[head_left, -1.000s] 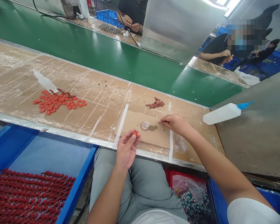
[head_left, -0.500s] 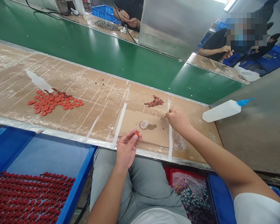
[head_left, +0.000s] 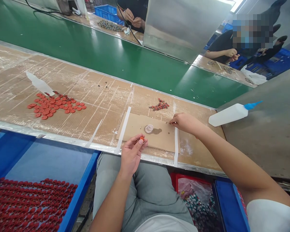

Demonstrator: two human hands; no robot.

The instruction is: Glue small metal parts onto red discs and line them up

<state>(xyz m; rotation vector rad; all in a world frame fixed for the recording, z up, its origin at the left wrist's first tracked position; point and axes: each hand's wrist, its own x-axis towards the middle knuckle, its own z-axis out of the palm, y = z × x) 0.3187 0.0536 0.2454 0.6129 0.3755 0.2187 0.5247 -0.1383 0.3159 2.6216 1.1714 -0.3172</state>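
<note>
The fingers [head_left: 138, 144] of the left hand [head_left: 131, 155] pinch a small orange-red round disc [head_left: 141, 138] at their tips, holding it just above the near edge of the tabletop [head_left: 91, 96], over the person's lap. The right hand [head_left: 185, 122] rests on the far right corner of a flat brown cardboard sheet [head_left: 148, 132], its fingers closed on a thin dark pin-like piece [head_left: 171, 122] whose long axis lies roughly level, pointing left toward a small clear plastic cup [head_left: 149, 129]. That cup stands on the cardboard between the two hands, with a dark wet stain just beside it. Beyond the right hand lies a small heap of red-and-dark pins [head_left: 160, 105]. A white squeeze bottle with a blue nozzle [head_left: 232, 113] lies on its side to the right, nozzle pointing right. Far left, loose red discs [head_left: 54, 106] are spread on the tabletop, and a blue tray [head_left: 70, 196] below holds rows more.
</note>
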